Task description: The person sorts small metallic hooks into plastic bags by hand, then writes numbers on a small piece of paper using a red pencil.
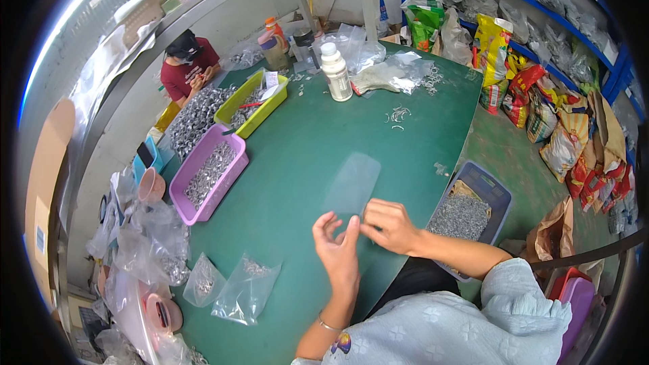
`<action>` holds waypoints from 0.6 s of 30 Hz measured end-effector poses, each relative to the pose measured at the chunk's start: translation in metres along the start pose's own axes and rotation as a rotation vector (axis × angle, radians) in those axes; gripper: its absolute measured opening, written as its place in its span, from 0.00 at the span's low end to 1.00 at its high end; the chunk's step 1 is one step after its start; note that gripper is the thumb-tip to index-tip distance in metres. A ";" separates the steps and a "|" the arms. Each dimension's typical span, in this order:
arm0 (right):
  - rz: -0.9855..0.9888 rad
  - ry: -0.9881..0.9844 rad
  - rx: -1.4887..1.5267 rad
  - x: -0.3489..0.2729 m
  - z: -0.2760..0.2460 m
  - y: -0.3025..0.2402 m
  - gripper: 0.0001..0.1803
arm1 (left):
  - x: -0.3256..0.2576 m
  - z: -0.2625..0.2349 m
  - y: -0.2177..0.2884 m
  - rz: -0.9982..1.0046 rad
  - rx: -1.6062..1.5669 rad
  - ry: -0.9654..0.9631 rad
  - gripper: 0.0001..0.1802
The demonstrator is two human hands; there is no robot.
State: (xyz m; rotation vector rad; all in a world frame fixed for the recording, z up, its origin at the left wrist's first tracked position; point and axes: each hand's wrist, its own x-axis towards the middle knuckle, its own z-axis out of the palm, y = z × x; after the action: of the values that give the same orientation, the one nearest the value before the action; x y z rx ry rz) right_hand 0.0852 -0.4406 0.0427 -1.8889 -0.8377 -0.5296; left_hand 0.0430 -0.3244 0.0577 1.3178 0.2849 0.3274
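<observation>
Starting from the left, I see a purple tray (228, 188) of small metal pieces, set aside on the green worktop (297, 176), perhaps to give the hands room. Nearer, a smaller filled bag (204, 282) and a larger filled bag (251, 290) lie down, probably because soft plastic cannot stand. The left hand (338, 250) brings its thumb to the near edge of a clear bag (353, 182), which is between the hands; its other fingers are loosely curled, and I cannot tell whether they grip. The right hand (391, 226) pinches the bag's near corner, seemingly because thin film slips easily. Rightmost, a grey-blue bin (498, 196) is partly hidden behind the forearm. The right fingertips are covered, and the transparent film makes its opening hard to find.
</observation>
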 end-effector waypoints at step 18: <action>-0.229 -0.149 -0.072 0.004 0.008 0.033 0.10 | 0.024 -0.026 -0.007 -0.014 0.167 0.094 0.06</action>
State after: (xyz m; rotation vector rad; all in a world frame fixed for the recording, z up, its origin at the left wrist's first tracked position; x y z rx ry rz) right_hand 0.1125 -0.4422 0.0218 -1.9270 -1.1557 -0.5698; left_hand 0.0557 -0.2933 0.0448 1.4667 0.4072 0.3606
